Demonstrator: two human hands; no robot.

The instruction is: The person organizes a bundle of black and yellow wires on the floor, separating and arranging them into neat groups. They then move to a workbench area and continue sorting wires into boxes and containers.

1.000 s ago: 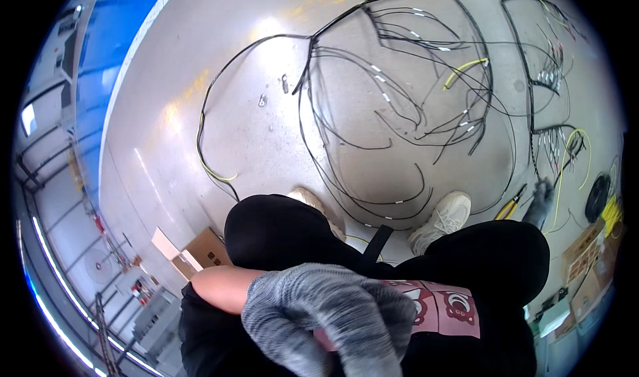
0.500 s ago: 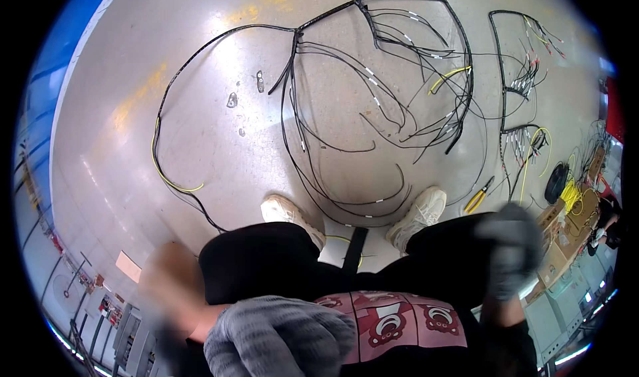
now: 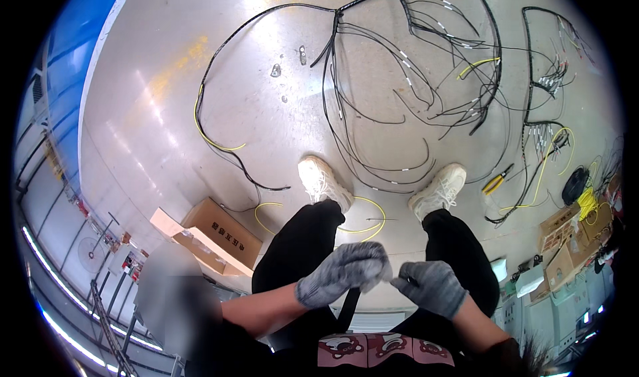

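Note:
My left hand (image 3: 346, 270), in a grey knit glove, is held in front of my body with its fingers curled together. Close to its right is my right hand (image 3: 432, 289), gloved the same way, the fingers bent in toward the left. A small pale blur shows between the two sets of fingertips; what it is, I cannot make out. On the floor beyond my shoes lies a large black wire harness (image 3: 371, 0), its many thin branches fanned out and tagged with white labels. A yellow wire (image 3: 385, 218) loops on the floor between my feet.
An open cardboard box (image 3: 226, 234) stands at left. Yellow-handled pliers (image 3: 494, 183) lie right of my right shoe (image 3: 439, 192). Farther right are a second harness (image 3: 529, 71), a black wire coil (image 3: 575, 185), a yellow wire coil (image 3: 587, 202) and more cardboard boxes (image 3: 562, 267).
My hands have come from apart to nearly together in front of me. My legs look straighter, the view has shifted, and the cardboard box at left now shows more fully.

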